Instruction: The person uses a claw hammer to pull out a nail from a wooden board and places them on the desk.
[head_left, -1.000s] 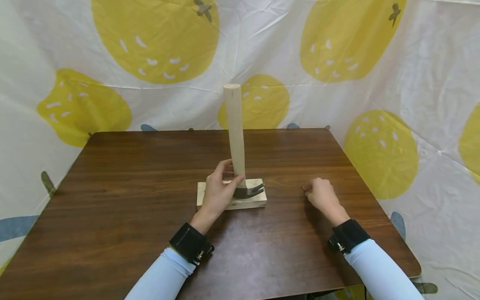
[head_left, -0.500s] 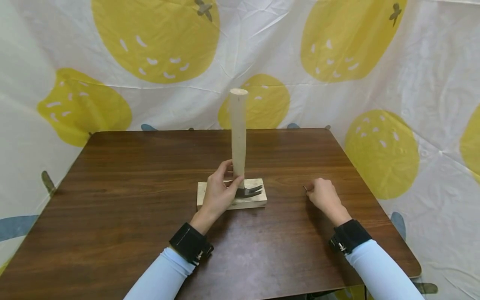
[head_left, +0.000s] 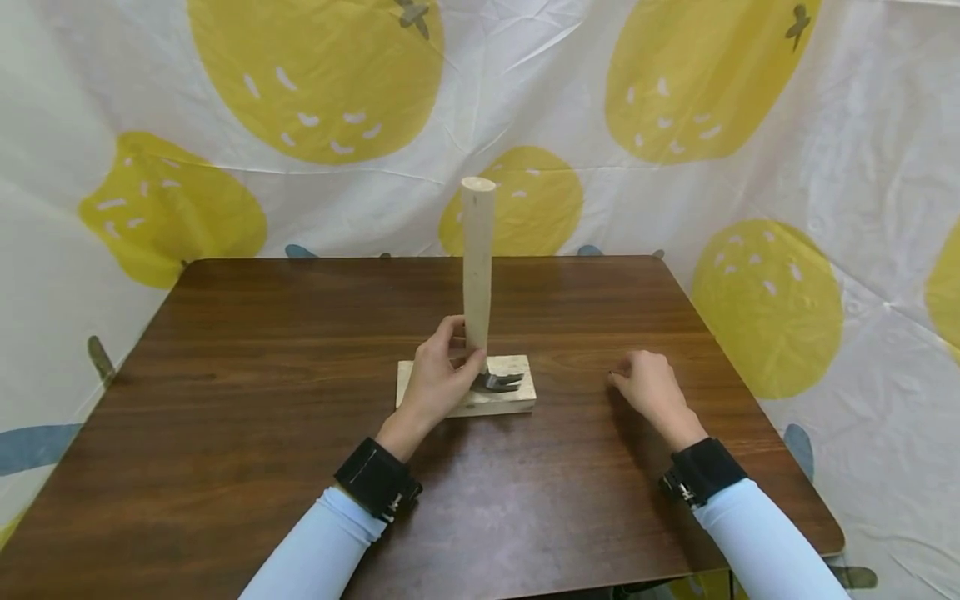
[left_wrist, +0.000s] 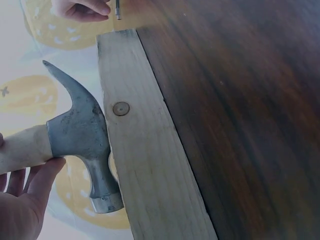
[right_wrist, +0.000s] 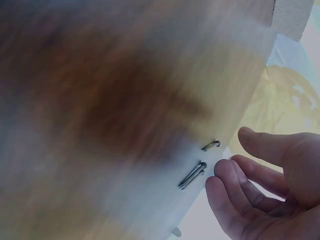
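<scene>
A claw hammer [head_left: 477, 267] with a pale wooden handle stands upright, its dark head low over a wooden block [head_left: 512, 367]. My left hand [head_left: 437, 379] grips the handle just above the head. In the left wrist view the hammer head [left_wrist: 82, 132] lies close along the block's face, which shows a round knot. Away to the right, my right hand [head_left: 651, 392] is low over the table. The right wrist view shows its fingers loosely bent and its thumb apart from them, with nothing between. A few small nails [right_wrist: 192, 175] lie just beyond the fingertips.
The brown wooden table [head_left: 262, 400] reaches back to a white curtain [head_left: 517, 67] printed with yellow fruit. Its right edge slopes down past my right forearm. Black bands [head_left: 378, 479] with cameras sit on both wrists.
The hammer's handle has tipped a little to the right and its claw has turned slightly, with my left hand still gripping it. The right hand stays almost in place.
</scene>
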